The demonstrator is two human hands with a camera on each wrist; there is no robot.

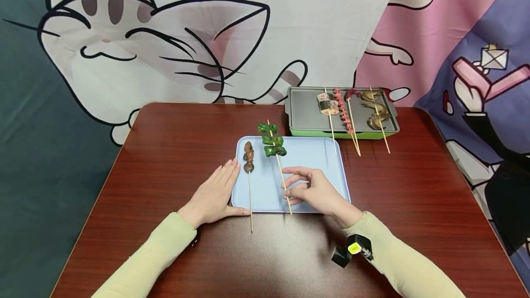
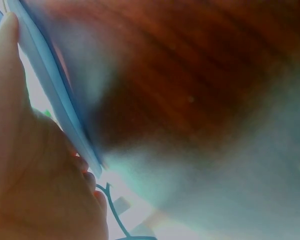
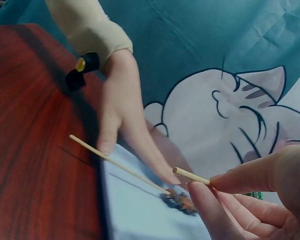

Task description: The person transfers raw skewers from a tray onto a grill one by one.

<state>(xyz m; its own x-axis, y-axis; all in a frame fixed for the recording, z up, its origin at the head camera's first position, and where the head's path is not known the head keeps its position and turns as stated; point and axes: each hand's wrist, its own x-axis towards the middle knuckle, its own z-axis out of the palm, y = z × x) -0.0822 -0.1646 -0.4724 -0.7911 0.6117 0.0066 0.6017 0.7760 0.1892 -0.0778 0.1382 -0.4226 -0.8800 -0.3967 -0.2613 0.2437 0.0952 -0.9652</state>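
Note:
My right hand [image 1: 316, 190] pinches the lower stick of a green pepper skewer [image 1: 273, 140] between thumb and fingers, over a light blue tray [image 1: 319, 155]. In the right wrist view the blunt stick end [image 3: 190, 176] pokes out from the fingertips. A skewer of brown meat chunks [image 1: 248, 157] lies along the tray's left side, its stick reaching past the front rim. Flat and with straight fingers, my left hand [image 1: 215, 192] rests against the tray's left edge, the thumb at the front corner beside that stick. The left wrist view shows this hand [image 2: 40, 165] along the tray's side [image 2: 55, 95].
Behind the tray, to the right, stands a grey grill pan [image 1: 304, 109] with a green base. Across it lie several skewers: a fish-like piece [image 1: 327, 104], pink pieces [image 1: 342, 111], a dark red piece [image 1: 352, 93] and brownish-green pieces [image 1: 374, 107]. All rest near the wooden table's [image 1: 178, 137] back edge.

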